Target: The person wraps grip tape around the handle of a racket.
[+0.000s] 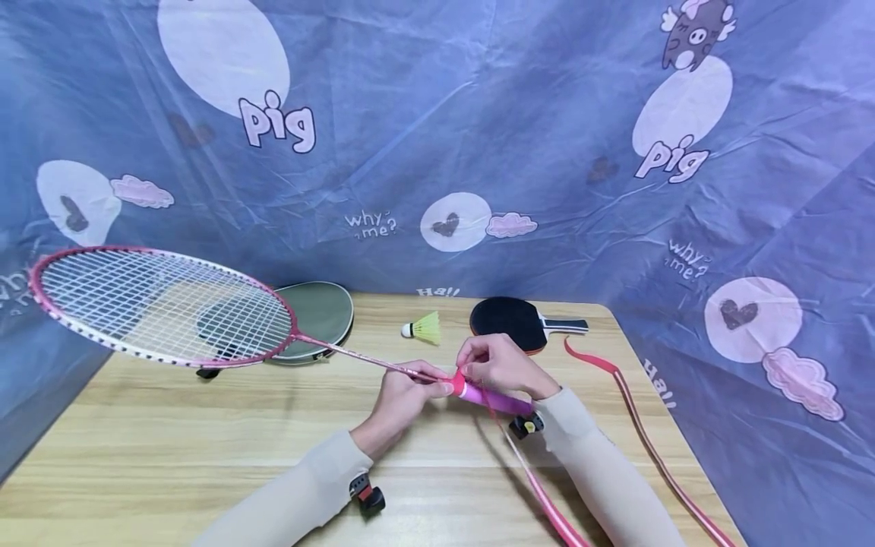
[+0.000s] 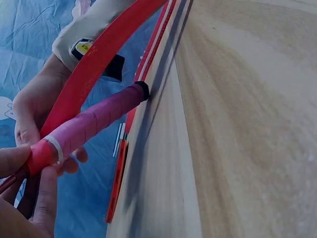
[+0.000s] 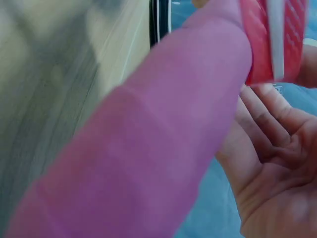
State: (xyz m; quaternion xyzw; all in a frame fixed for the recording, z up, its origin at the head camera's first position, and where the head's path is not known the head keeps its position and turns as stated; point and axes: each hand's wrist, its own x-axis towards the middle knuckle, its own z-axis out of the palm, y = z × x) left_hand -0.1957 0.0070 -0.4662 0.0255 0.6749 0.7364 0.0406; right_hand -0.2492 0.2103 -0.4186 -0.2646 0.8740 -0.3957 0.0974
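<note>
A badminton racket (image 1: pixel 171 304) is held above the table, its head to the left. My left hand (image 1: pixel 403 395) grips it where the shaft meets the purple-pink handle (image 2: pixel 99 119). Red grip tape (image 2: pixel 94 64) is wrapped around the handle's upper end, just beyond a white band. My right hand (image 1: pixel 509 365) pinches this tape at the wrap with thumb and fingers. From there the tape trails down toward the table's front edge. In the right wrist view the handle (image 3: pixel 148 124) fills much of the frame, blurred, and hides part of the hands.
On the wooden table (image 1: pixel 171 456) lie a yellow shuttlecock (image 1: pixel 425 329), a black table tennis paddle (image 1: pixel 506 319) and a grey-green round-headed paddle or case (image 1: pixel 321 311), partly behind the racket strings. A red-and-white strip (image 1: pixel 649 441) runs along the right side. Blue printed cloth (image 1: pixel 383 152) hangs behind.
</note>
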